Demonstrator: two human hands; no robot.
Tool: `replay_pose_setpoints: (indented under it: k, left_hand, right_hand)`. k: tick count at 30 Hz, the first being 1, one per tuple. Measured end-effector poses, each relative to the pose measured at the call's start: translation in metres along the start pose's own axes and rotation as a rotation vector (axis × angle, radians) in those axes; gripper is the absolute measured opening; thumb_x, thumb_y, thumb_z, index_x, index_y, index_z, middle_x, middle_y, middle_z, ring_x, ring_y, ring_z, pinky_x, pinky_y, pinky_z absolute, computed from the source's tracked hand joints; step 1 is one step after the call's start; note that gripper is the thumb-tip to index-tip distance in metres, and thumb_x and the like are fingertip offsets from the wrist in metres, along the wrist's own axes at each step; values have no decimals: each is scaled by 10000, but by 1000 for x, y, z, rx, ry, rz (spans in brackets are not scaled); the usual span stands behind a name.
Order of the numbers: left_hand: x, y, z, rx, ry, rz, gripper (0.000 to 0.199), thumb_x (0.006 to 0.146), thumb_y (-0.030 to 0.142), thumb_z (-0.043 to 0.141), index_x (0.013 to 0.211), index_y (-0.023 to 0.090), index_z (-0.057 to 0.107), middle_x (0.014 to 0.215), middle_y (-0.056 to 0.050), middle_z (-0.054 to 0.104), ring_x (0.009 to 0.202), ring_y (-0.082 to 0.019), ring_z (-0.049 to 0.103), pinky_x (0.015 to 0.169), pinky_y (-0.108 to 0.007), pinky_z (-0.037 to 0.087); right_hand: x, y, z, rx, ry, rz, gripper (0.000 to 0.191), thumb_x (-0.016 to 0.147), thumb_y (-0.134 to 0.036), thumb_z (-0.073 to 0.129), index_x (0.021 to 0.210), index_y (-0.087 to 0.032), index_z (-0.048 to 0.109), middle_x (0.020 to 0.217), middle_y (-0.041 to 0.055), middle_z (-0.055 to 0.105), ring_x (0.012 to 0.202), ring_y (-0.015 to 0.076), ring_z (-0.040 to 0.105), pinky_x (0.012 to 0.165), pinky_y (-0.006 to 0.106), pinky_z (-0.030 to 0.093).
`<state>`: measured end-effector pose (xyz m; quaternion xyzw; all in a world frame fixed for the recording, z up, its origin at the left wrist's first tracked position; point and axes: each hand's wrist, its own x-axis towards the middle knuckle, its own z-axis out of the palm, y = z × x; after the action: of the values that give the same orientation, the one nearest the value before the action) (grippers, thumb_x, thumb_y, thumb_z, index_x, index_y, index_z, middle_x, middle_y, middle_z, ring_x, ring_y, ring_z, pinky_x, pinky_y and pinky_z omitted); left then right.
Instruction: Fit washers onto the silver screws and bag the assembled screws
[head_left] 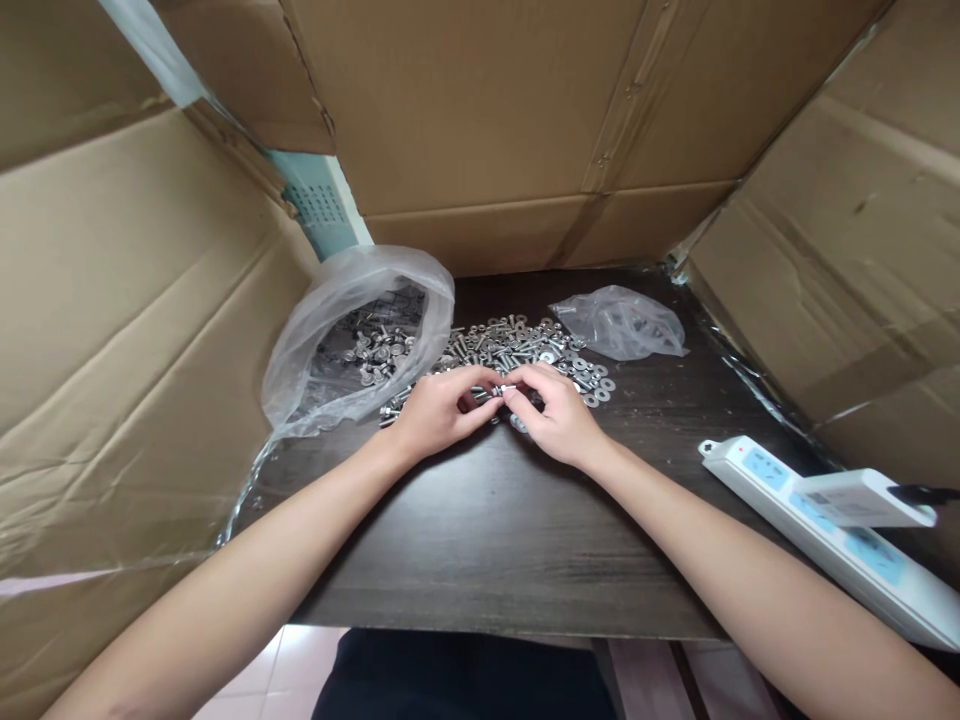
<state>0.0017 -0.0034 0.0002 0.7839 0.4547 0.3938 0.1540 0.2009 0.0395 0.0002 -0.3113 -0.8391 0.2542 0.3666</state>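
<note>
My left hand (448, 408) and my right hand (553, 412) meet over the near edge of a pile of loose metal fasteners (495, 345). Thumb and forefinger of each are pinched together on a small silvery bolt (505, 389) lying crosswise between the fingertips. Whether a nut or washer sits on this bolt is too small to tell. Bolts, nuts and flat washers (602, 385) make up the pile, the washers mostly to the right. Part of the pile is hidden behind my fingers.
Left of the pile, an open clear plastic bag (289, 375) holds more assembled-looking bolts. A smaller plastic bag (626, 325) lies at the back right. A white power strip (825, 530) with a plugged-in adapter runs along the right. Cardboard walls (510, 110) enclose the dark tabletop (480, 540).
</note>
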Motion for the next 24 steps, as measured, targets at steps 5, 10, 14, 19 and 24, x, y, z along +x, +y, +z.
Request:
replay_pose_setpoints:
  k: [5, 10, 14, 19, 24]
  left_hand:
    - [0, 0, -1, 12, -4, 3, 151, 947, 262, 650, 1069, 181, 687, 933, -21, 750, 606, -87, 650, 612, -200, 506]
    - [0, -1, -1, 20, -14, 1, 167, 944, 266, 651, 1085, 189, 694, 929, -19, 755, 609, -93, 654, 621, -204, 512]
    - [0, 0, -1, 9, -2, 3, 170, 930, 245, 655, 1087, 189, 690, 925, -10, 759, 599, -86, 654, 620, -196, 506]
    - [-1, 0, -1, 16, -3, -3, 185, 924, 242, 650, 1099, 198, 688, 926, -7, 760, 599, -88, 658, 616, -195, 508]
    - [-1, -1, -1, 10, -11, -3, 189, 928, 246, 644, 1105, 194, 687, 938, -13, 759, 603, -89, 658, 618, -198, 509]
  right_hand:
    - [0, 0, 0, -3, -3, 5, 98, 953, -231, 550, 911, -227, 639, 830, 38, 666, 832, 228, 589, 778, 372, 463]
    - [0, 1, 0, -7, -3, 5, 109, 958, -235, 544, 894, -227, 633, 811, 36, 659, 821, 229, 586, 779, 377, 466]
    - [0, 0, 0, -4, -7, -2, 126, 970, -235, 538, 882, -224, 629, 814, 37, 660, 823, 226, 583, 778, 371, 459]
    - [1, -1, 0, 2, -16, -2, 176, 987, -244, 523, 840, -226, 616, 789, 32, 652, 801, 220, 573, 771, 372, 457]
    - [1, 0, 0, 5, -19, -5, 194, 991, -259, 512, 825, -230, 610, 791, 33, 655, 802, 221, 577, 776, 377, 459]
